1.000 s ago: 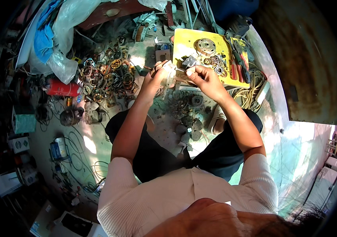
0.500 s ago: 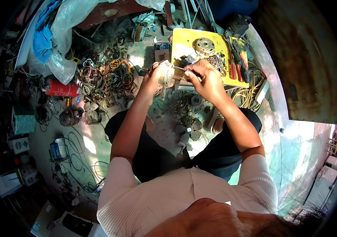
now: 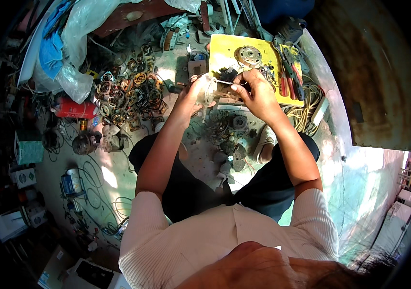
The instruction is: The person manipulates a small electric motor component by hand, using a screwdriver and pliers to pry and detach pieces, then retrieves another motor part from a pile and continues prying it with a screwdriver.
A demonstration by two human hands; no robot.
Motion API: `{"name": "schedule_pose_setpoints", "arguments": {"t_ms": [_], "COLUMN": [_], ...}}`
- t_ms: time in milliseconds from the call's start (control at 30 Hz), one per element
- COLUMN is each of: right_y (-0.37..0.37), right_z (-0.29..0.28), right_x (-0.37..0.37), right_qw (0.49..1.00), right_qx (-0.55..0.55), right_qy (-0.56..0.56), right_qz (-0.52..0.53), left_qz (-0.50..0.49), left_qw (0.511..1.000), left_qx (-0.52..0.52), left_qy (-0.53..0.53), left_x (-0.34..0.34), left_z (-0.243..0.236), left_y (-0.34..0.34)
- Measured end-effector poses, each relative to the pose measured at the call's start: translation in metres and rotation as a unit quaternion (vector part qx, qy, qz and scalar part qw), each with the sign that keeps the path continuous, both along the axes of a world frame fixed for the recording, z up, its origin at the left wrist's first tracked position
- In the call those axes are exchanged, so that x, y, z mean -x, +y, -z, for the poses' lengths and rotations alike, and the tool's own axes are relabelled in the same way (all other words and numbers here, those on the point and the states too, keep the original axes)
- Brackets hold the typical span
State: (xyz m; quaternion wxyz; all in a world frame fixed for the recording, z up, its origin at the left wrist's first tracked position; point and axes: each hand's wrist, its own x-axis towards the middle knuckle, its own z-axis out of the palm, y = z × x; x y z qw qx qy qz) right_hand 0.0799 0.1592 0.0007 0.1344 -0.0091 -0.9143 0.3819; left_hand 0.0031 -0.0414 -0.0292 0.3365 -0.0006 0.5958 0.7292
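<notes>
A pale, rounded metal part is held by my left hand, which is closed round its left side. My right hand is closed on a screwdriver; its thin shaft reaches left to the top of the metal part, and its handle is mostly hidden by my fingers. Just beyond them is a yellow board bearing a round, perforated metal plate, a dark part, small rings and parts, and several long-handled tools along its right side.
A pile of motor parts lies left, with a red cylinder and clear plastic sheeting. Greasy parts lie between my feet. Coiled hose is right of the board, beside a rusty panel.
My right hand has risen a little and its grip has shifted along the screwdriver, showing more shaft than half a second ago. My left hand has moved slightly, still holding the part.
</notes>
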Motion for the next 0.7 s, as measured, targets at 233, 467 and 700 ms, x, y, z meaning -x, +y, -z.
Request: {"name": "schedule_pose_setpoints", "arguments": {"t_ms": [233, 467, 700], "right_y": [0.007, 0.020, 0.025], "right_z": [-0.003, -0.002, 0.021], "right_x": [0.000, 0.007, 0.017], "right_qw": [0.996, 0.980, 0.943], "right_qx": [0.013, 0.096, 0.306], "right_qy": [-0.089, -0.161, -0.127], "right_qz": [-0.009, -0.063, -0.019], "left_qz": [0.024, 0.014, 0.026], "left_qw": [1.000, 0.996, 0.991], "left_qx": [-0.007, -0.071, -0.094], "left_qy": [-0.007, -0.049, -0.093], "left_x": [-0.002, -0.002, -0.001], "left_z": [0.001, 0.005, -0.001], "left_y": [0.004, 0.010, 0.016]}}
